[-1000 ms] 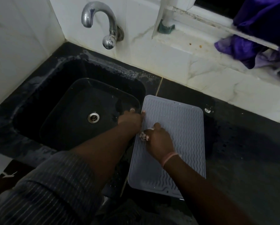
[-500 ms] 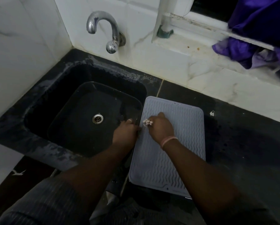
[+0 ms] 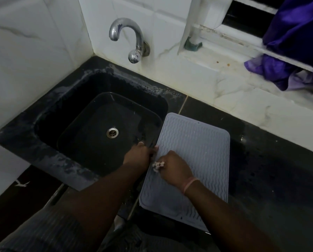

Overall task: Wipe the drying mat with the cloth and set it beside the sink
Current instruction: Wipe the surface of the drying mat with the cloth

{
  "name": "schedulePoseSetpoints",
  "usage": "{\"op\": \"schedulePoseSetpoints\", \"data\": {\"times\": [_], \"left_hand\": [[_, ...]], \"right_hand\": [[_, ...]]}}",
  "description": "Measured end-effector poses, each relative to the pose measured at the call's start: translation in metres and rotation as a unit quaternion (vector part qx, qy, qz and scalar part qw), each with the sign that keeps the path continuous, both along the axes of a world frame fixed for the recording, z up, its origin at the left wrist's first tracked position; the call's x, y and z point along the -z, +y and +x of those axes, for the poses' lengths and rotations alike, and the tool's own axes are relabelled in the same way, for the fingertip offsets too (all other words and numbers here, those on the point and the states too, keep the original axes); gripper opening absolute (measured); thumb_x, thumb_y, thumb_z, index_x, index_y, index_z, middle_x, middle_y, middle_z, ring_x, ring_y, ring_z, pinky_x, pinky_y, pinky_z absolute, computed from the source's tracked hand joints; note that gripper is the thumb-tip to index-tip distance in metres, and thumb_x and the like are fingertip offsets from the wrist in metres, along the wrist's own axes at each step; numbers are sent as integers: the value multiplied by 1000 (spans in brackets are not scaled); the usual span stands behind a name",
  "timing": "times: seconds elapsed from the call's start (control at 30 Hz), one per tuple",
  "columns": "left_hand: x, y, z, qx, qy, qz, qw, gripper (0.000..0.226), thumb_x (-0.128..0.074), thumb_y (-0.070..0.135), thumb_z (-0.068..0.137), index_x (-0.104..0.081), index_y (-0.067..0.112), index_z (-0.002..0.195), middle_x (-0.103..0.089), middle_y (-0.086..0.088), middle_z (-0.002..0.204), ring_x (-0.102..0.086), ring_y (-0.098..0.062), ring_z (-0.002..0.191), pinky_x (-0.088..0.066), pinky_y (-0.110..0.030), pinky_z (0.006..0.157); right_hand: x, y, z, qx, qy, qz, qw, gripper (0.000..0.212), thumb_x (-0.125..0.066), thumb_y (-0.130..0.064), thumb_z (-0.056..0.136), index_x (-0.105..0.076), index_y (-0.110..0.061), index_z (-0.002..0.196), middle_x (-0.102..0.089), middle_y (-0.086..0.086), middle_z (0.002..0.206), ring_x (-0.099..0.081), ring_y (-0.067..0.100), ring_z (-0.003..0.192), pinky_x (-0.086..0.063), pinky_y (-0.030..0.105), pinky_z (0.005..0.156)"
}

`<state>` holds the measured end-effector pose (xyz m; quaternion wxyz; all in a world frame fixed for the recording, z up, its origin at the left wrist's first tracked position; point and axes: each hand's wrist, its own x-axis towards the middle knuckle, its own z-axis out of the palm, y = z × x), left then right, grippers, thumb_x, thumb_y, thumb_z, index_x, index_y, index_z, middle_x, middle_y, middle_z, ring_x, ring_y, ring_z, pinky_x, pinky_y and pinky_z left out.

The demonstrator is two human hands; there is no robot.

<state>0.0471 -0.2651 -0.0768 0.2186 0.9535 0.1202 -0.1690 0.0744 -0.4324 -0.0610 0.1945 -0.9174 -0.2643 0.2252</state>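
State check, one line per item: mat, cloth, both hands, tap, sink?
mat: flat on the counter beside the sink, left edge held.
cloth: bunched, pressed on the mat.
right hand: grips the cloth.
left hand: holds the mat's left edge.
tap: no water running.
sink: nothing in it.

The cloth (image 3: 158, 164) is mostly hidden inside the right hand (image 3: 173, 169).

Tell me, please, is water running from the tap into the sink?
No, the tap shows no stream, and nothing falls into the sink below it.
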Motion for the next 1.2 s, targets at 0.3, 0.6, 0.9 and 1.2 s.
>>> {"op": "schedulePoseSetpoints", "data": {"times": [0.3,0.6,0.9,1.2], "left_hand": [[-25,-15,-29,-62,-8,15,998,41,-39,43,110,-67,12,114,-61,-10,112,-62,-29,105,-52,-38,84],[-19,-19,-21,-47,51,69,995,39,-41,43,108,-68,17,102,-67,-5,102,-68,-24,90,-57,-38,80],[-20,-26,-36,-70,44,51,995,38,-38,40,109,-65,19,125,-64,-10,116,-67,-28,105,-52,-35,84],[-22,-44,-77,-153,23,33,987,41,-39,50,108,-56,21,84,-62,-3,90,-61,-16,76,-56,-36,74]], "right_hand": [[17,36,123,105,-121,-6,987,15,-64,-25,95,-75,-19,104,-63,13,114,-65,29,95,-57,43,88],[16,26,61,75,-150,-9,986,8,-69,-22,93,-74,-19,98,-56,6,108,-61,22,85,-58,39,81],[20,-2,-12,-34,-130,-5,991,20,-67,-18,88,-76,-22,106,-53,6,107,-60,27,87,-53,39,76],[13,9,40,-9,-177,3,984,13,-71,-23,92,-73,-21,105,-57,5,108,-61,21,88,-56,38,83]]}}
